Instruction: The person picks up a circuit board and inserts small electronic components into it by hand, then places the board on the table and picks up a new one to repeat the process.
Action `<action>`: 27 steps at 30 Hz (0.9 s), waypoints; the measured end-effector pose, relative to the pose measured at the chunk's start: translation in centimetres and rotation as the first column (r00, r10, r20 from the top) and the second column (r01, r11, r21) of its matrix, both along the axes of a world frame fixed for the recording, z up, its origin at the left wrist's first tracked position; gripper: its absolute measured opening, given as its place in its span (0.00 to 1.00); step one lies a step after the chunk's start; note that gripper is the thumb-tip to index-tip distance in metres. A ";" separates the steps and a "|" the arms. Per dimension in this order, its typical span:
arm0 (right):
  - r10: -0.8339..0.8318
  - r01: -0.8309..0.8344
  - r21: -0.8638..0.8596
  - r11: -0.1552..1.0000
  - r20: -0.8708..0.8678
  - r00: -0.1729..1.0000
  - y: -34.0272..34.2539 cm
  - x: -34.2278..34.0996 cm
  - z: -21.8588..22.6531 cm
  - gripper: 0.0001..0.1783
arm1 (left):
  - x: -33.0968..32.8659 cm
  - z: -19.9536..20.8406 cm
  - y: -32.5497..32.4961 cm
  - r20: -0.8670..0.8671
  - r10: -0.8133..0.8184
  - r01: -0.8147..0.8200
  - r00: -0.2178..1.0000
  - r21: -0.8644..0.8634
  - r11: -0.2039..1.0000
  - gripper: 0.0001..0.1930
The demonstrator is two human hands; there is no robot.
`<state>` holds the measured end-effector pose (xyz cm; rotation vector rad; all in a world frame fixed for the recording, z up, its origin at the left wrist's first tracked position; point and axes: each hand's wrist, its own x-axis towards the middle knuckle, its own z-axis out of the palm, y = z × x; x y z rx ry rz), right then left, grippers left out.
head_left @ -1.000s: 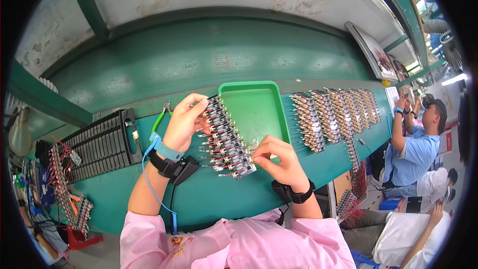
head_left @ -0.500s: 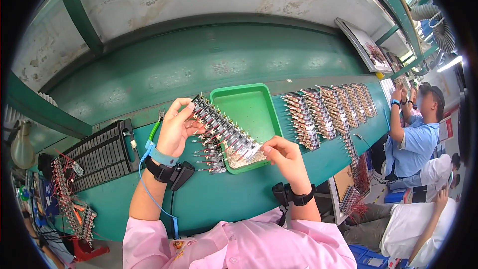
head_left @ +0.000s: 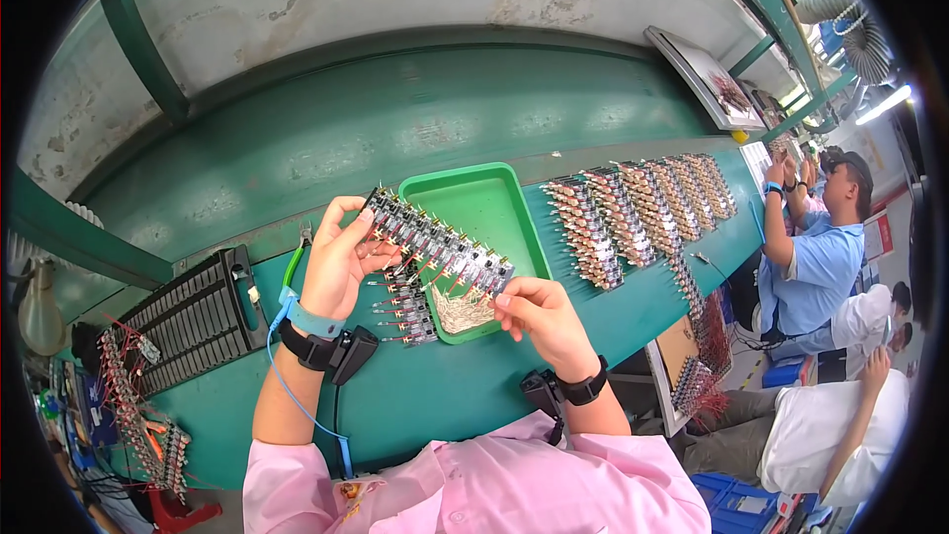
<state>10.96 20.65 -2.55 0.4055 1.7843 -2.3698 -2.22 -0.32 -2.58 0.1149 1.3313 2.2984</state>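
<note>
A long panel of circuit boards studded with small parts is held tilted above the tray, its left end higher than its right. My left hand grips the upper left end between thumb and fingers. At the lower right end, my right hand pinches the panel's corner with thumb and forefinger. Behind it stands a shallow green tray with a heap of thin whitish pieces in its near part. Another board strip lies at the tray's left side, partly hidden by the held panel.
Several rows of similar boards stand right of the tray. Green-handled pliers and a black slotted rack lie to the left, near red-wired boards. A blue cord runs from my left wrist. A person in blue works at right.
The held panel has turned to show its part-covered face more fully and lies a little flatter. My right hand has shifted slightly left and down, and the whole view has drifted a little.
</note>
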 end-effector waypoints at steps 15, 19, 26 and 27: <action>-0.408 0.407 -0.062 0.911 -0.254 0.877 5.5 2.7 0.4 0.07 | -1.5 1.2 -2.0 -0.218 -0.135 0.070 0.967 -0.279 0.958 0.17; -0.634 0.638 -0.103 0.763 -0.308 0.709 10.4 4.4 -0.3 0.06 | -2.6 -0.8 -3.0 -0.603 -0.204 -0.319 0.771 -0.643 0.696 0.20; -0.761 0.761 -0.139 0.634 -0.284 0.583 15.7 5.3 -4.4 0.06 | -1.3 -2.2 -2.1 -0.560 -0.573 -0.499 0.599 -0.820 0.281 0.24; -0.778 0.775 -0.138 0.617 -0.259 0.573 15.9 5.2 -4.7 0.06 | -1.1 -2.2 -2.0 -0.522 -0.597 -0.477 0.609 -0.842 0.251 0.24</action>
